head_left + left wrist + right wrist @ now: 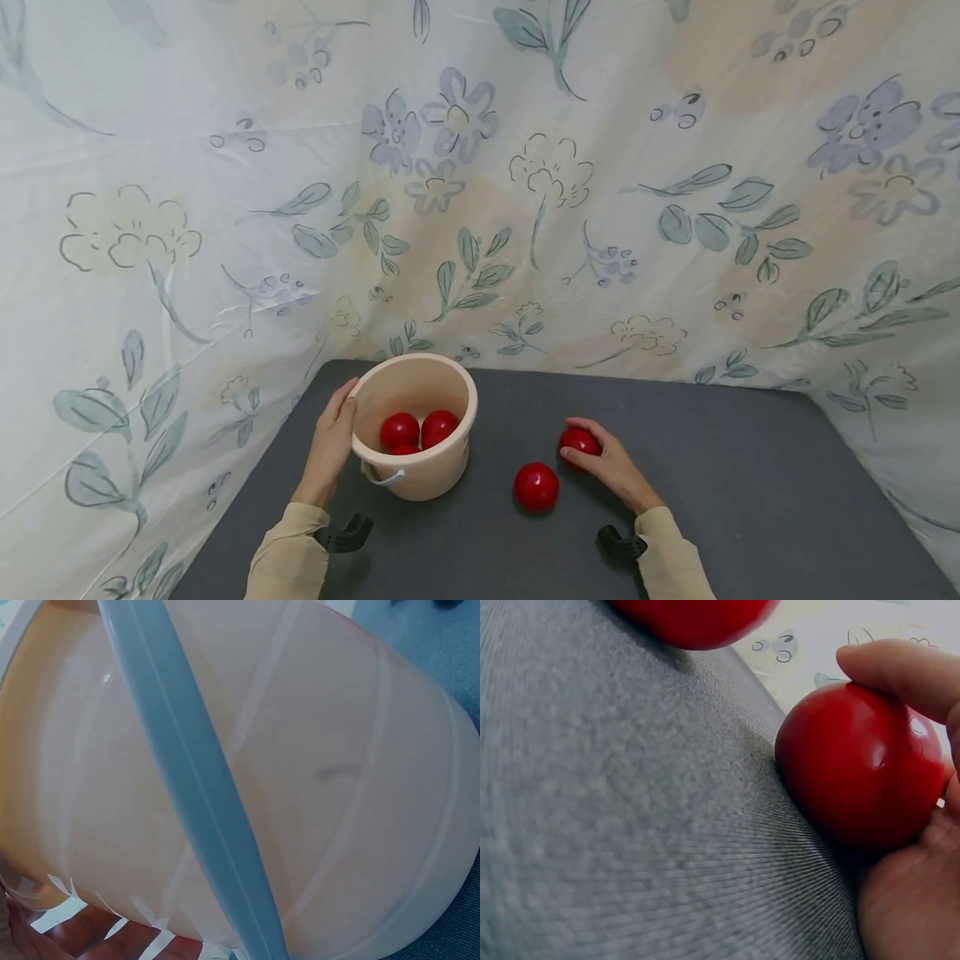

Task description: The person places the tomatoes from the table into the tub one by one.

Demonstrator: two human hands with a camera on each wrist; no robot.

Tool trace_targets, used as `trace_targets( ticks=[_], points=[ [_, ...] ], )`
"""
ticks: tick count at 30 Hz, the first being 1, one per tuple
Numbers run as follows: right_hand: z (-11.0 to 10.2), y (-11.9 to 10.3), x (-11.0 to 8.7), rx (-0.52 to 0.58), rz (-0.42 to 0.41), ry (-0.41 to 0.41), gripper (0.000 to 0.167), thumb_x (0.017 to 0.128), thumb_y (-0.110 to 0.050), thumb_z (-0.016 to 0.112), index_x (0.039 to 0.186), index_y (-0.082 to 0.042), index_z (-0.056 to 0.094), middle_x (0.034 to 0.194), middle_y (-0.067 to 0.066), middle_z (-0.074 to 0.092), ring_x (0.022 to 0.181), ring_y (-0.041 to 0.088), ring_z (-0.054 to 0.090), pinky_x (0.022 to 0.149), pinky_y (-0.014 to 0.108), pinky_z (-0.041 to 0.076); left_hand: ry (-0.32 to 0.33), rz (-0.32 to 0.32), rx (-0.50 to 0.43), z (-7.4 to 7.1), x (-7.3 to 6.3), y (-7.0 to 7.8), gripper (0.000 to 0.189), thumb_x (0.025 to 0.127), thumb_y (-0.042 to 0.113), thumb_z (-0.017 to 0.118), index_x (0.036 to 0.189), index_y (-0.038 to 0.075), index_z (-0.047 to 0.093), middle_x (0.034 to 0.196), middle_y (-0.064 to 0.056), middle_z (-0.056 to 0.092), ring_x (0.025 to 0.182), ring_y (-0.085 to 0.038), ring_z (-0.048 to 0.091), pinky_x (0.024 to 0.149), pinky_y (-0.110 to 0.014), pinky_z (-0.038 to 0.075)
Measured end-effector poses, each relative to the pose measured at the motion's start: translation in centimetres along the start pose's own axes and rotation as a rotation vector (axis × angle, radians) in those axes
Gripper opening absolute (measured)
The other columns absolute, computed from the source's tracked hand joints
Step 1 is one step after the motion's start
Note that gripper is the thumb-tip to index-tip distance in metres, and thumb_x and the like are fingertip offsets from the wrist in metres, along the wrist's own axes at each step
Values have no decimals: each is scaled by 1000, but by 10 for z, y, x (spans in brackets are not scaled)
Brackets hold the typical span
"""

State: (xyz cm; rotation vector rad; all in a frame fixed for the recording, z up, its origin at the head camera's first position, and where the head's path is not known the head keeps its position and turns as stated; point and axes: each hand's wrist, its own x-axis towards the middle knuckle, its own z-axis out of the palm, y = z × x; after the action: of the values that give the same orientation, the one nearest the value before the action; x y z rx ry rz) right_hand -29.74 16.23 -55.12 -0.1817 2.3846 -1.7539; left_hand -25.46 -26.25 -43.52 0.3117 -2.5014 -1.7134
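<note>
Floral cloth hangs behind and at both sides; dark grey table in front of it.

Head view: we see the bucket, cream, left of centre on the table, pale handle hanging down on its near side. Three red balls inside: left inner ball, right inner ball, near inner ball, the last mostly hidden by the rim. Left hand is on the bucket's left side, up at the rim; we can't tell whether its fingers curl round it. Right hand grips the held ball, thumb on the near side, fingers over the top, right of the bucket and well apart from it. Loose ball sits on the table between bucket and right hand, nearer the person, just beside the held ball. Beige sleeves on both arms, black wrist device at each wrist.

Left wrist view: bucket wall fills most of it, handle running diagonally across. We get fingers at bottom left, against the outer wall; the rest of that hand is mostly cut off.

Right wrist view: held ball between thumb and fingers, right at the table surface; contact unclear to us. Another red ball, cropped at the top edge. Cloth beyond.
</note>
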Motion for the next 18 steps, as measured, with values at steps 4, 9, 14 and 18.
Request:
trace_targets(
  ticks=[4,9,14,18],
  points=[
    [0,1,2,24,-3,17,59,92,-30,75,145,-17,52,148,13,51,130,34,50,98,40,51,2,-1,0,-1,0,0,53,111,40,28,161,23,29,167,-11,29,152,-38,33,119,-60,32],
    [-4,2,2,124,31,16,58,95,-34,72,146,-16,51,146,11,51,127,28,51,94,30,51,3,4,0,-2,0,1,53,111,40,29,161,22,29,167,-11,29,151,-38,33,118,-60,33],
    [-7,-5,1,209,47,20,61,97,-35,69,149,-12,47,146,10,50,120,17,54,91,21,53,7,-5,3,-2,1,0,52,111,40,29,160,23,30,166,-11,30,151,-38,34,118,-60,33],
    [-9,-13,2,255,36,49,61,97,-33,69,149,-9,45,147,9,48,122,13,53,93,19,53,6,-10,1,-1,2,0,52,111,40,29,160,24,30,166,-11,30,151,-38,34,117,-60,34]
  ],
)
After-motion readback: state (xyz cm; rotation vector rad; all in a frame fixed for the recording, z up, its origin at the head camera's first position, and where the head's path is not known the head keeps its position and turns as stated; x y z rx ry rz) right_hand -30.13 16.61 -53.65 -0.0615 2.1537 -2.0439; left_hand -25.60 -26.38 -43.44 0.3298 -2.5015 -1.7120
